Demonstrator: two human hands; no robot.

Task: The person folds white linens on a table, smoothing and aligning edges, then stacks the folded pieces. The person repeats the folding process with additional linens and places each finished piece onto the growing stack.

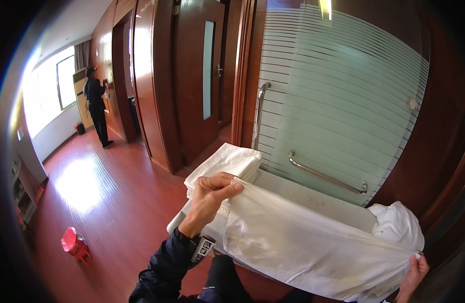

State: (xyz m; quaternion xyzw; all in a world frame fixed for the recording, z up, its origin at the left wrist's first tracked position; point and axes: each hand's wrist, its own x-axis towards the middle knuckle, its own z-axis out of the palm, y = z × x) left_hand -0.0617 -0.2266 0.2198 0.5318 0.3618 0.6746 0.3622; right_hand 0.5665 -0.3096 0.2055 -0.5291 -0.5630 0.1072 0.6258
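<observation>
A large white cloth sheet point(313, 247) is being held stretched over the front edge of a pale grey ledge point(313, 198). Its upper left corner is being pinched by the closed left hand point(211, 194), its lower right edge gripped by the closed right hand point(413, 275). A stack of folded white towels point(227, 164) is lying at the ledge's left end, just beside the left hand.

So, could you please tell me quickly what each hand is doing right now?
Left hand: closed, pinching one corner of the white sheet.
Right hand: closed, gripping the sheet's other end.
</observation>
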